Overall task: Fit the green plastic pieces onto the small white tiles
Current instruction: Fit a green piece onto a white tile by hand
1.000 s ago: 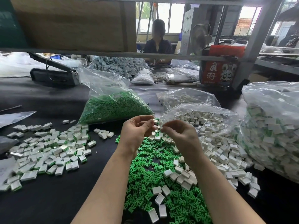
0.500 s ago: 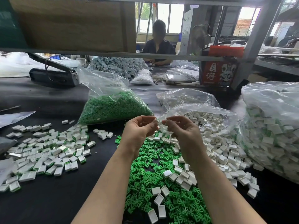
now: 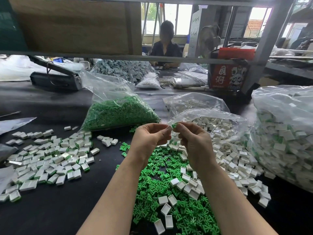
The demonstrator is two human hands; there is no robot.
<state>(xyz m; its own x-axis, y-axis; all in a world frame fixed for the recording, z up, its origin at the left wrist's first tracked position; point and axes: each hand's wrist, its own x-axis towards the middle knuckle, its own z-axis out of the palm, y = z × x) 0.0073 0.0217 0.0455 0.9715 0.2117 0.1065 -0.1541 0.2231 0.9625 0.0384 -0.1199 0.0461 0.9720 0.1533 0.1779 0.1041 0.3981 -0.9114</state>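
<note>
Green piece (image 3: 174, 125) pinched between both hands' fingertips

red box (image 3: 227, 77) with white Chinese characters 國潮, small label in green-pieces bag (image 3: 118, 112) unreadable

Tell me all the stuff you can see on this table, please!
loose green pieces: many, green, heap at near centre
bare white tiles: many, white, spilling from an open bag at right
fitted tiles: many, white with green edges, spread at left
bag of green pieces: one, clear, behind the hands
big bag of tiles: one, clear, far right
red box: one, back right
other person: one, seated across the bench
left hand: pinches a white tile
right hand: pinches a green piece
</note>
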